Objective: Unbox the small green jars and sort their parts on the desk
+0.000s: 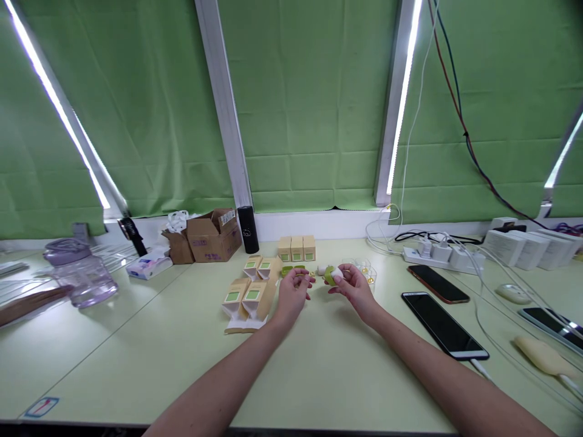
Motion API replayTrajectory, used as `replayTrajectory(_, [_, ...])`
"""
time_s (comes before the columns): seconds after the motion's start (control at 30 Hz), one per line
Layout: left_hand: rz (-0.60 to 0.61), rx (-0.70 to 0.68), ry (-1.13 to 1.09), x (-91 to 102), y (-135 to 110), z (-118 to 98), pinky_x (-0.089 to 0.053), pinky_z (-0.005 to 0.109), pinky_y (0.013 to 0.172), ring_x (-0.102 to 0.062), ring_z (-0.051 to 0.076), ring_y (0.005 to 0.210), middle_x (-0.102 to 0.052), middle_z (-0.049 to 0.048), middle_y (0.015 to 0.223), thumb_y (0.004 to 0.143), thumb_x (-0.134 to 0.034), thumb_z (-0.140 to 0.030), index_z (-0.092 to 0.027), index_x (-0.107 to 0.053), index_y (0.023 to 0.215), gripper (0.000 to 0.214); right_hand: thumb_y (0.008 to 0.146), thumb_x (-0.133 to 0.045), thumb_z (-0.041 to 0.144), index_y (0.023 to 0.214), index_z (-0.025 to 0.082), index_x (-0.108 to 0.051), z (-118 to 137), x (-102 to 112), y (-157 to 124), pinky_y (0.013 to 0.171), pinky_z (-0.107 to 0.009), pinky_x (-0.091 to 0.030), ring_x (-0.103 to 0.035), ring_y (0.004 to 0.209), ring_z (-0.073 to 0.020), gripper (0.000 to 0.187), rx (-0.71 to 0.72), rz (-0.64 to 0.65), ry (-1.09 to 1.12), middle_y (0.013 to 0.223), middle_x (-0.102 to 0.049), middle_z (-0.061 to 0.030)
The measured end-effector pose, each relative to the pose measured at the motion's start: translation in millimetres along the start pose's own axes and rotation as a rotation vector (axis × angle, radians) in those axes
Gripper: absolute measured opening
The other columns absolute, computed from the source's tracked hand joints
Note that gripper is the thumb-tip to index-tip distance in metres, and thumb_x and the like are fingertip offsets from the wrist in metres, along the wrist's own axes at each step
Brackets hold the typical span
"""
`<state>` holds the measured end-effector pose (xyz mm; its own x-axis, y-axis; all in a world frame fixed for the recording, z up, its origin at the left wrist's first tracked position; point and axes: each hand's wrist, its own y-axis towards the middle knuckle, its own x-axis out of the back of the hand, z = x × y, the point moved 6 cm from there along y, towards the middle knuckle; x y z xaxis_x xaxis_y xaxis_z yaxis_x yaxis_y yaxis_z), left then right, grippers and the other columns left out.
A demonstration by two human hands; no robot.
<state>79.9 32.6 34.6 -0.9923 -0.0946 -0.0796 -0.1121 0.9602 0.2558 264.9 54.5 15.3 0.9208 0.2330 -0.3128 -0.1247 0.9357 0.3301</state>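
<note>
My right hand (357, 291) is closed on a small rounded white item with a green cover (331, 276), held just above the table between thumb and fingers. My left hand (294, 292) is a short way to its left, with fingers curled and pinched. A tiny gold-coloured bit shows near its fingertips, but what they hold is too small to make out. Behind the left hand lies a flat green piece (291, 269). A small white item (321, 269) sits between the hands, farther back. Clear cups (368, 271) with gold-coloured bits stand partly hidden behind my right hand.
Open kraft boxes (248, 300) lie left of my left hand; several closed ones (297, 249) stand behind. Farther left are a cardboard carton (214, 235), black cylinder (248, 229) and clear jug (84, 276). Phones (444, 325), cables and a power strip (444, 258) occupy the right.
</note>
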Motion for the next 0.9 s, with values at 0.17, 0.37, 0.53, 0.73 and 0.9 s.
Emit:
replayTrajectory(0.17, [0.025, -0.048, 0.059, -4.0, 0, 0, -0.052, 0.024, 0.05, -0.069, 0.022, 0.083, -0.075, 0.0147, 0.097, 0.078, -0.079, -0.046, -0.016, -0.065, 0.1, 0.04, 0.075, -0.085, 0.051, 0.104, 0.025, -0.057, 0, -4, 0, 0.065, -0.033, -0.058, -0.064, 0.086, -0.0206, 0.048, 0.08, 0.039, -0.106, 0.099, -0.068, -0.0039])
replayTrajectory(0.37, [0.114, -0.1, 0.086, -10.5, -3, 1, -0.054, 0.023, 0.052, -0.068, 0.017, 0.08, -0.073, 0.0136, 0.108, 0.084, -0.074, -0.045, -0.015, -0.064, 0.11, 0.041, 0.08, -0.08, 0.046, 0.109, 0.024, -0.056, 3, -10, -4, 0.061, -0.027, -0.052, -0.063, 0.091, -0.0198, 0.044, 0.142, 0.063, -0.254, 0.105, -0.064, -0.0051])
replayTrajectory(0.53, [0.191, -0.095, 0.046, -16.0, -6, 1, -0.056, 0.024, 0.056, -0.068, 0.018, 0.081, -0.07, 0.0131, 0.107, 0.085, -0.073, -0.042, -0.014, -0.064, 0.114, 0.041, 0.083, -0.076, 0.038, 0.114, 0.025, -0.055, 8, -14, -7, 0.068, -0.028, -0.053, -0.063, 0.089, -0.0181, 0.04, 0.171, 0.068, -0.35, 0.103, -0.064, -0.0036])
replayTrajectory(0.73, [0.233, -0.076, 0.012, -19.7, -10, 2, -0.061, 0.03, 0.063, -0.069, 0.019, 0.084, -0.07, 0.0129, 0.107, 0.086, -0.073, -0.044, -0.015, -0.064, 0.117, 0.043, 0.083, -0.073, 0.033, 0.116, 0.026, -0.056, 9, -15, -9, 0.077, -0.033, -0.057, -0.063, 0.095, -0.0196, 0.038, 0.204, 0.07, -0.473, 0.105, -0.064, -0.0038])
replayTrajectory(0.9, [0.248, -0.068, -0.013, -20.8, -10, 2, -0.064, 0.034, 0.07, -0.07, 0.021, 0.09, -0.069, 0.0139, 0.111, 0.086, -0.074, -0.044, -0.015, -0.063, 0.118, 0.045, 0.086, -0.07, 0.031, 0.118, 0.025, -0.058, 13, -17, -11, 0.076, -0.034, -0.059, -0.063, 0.095, -0.0201, 0.035, 0.263, 0.088, -0.565, 0.109, -0.065, -0.0054])
